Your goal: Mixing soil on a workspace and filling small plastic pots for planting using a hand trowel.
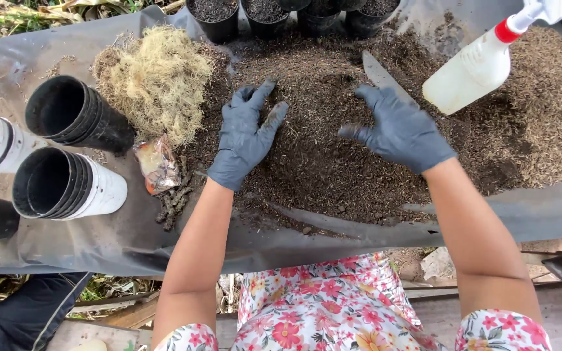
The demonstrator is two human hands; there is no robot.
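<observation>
two gloved hands, left hand (pixel 245 136), right hand (pixel 401 130), on soil (pixel 323 162)

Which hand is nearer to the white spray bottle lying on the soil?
Right. The right hand rests on the soil pile just beside and below the spray bottle; the left hand lies farther off, toward the dry moss clump.

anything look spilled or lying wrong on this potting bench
The spray bottle lies tipped on its side on the soil heap, just beyond the right hand. The stacked pots at left also lie on their sides. The left hand presses flat on the soil.
</observation>
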